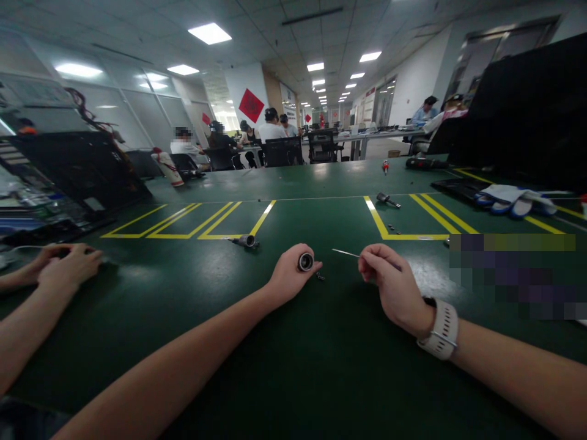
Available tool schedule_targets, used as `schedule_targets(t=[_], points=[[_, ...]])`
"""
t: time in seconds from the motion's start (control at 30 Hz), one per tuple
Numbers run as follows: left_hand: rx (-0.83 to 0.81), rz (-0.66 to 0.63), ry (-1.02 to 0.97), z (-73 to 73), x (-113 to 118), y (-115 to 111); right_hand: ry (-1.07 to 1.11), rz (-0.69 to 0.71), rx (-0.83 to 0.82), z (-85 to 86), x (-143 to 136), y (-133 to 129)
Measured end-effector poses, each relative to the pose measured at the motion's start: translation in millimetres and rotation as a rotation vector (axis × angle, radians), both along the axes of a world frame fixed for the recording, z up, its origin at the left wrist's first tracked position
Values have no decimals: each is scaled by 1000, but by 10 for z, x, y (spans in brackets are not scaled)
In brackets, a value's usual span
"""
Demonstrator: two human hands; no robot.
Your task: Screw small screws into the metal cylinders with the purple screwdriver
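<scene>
My left hand (292, 272) is wrapped round a dark metal cylinder (306, 262), its round open end facing me. Several tiny metal parts (320, 277) lie on the green table just right of that hand. To the right, my right hand (387, 278) pinches a thin metal rod (346, 252), whose tip points left toward the cylinder without touching it. A second metal cylinder part (247, 241) lies on its side to the left. Another metal part with a shaft (387, 200) rests farther back on the right.
The green table (206, 342) has yellow tape outlines. Another person's hands (68, 266) are at the left edge. White-and-blue gloves (516, 200), a dark power tool (426, 163) and a red-handled item (386, 166) lie at the right back. Small pieces (393, 229) lie near the tape.
</scene>
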State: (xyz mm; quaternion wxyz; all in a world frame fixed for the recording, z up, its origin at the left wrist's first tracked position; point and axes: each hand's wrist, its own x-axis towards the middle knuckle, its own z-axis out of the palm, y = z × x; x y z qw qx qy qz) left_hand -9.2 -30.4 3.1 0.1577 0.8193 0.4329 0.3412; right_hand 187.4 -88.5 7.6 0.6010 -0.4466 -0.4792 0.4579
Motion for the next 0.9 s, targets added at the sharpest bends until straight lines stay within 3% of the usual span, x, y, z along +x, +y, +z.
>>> schedule_targets(t=[0.17,0.3,0.53,0.7,0.8,0.9], points=[[19,-4,55,44,26,-39,-328,30,69,10,-43,-33],[-14,-88,150,77,42,-67,-373,149,47,88,-71,-63],[-35,-237,274,100,24,-83,-505,167,58,113,-115,-31],[-34,-290,235,91,1,-68,-551,222,82,130,-245,68],[-31,-241,115,132,-43,-29,-553,179,143,134,-349,179],[31,-56,-44,231,-166,78,-641,144,211,130,-458,256]])
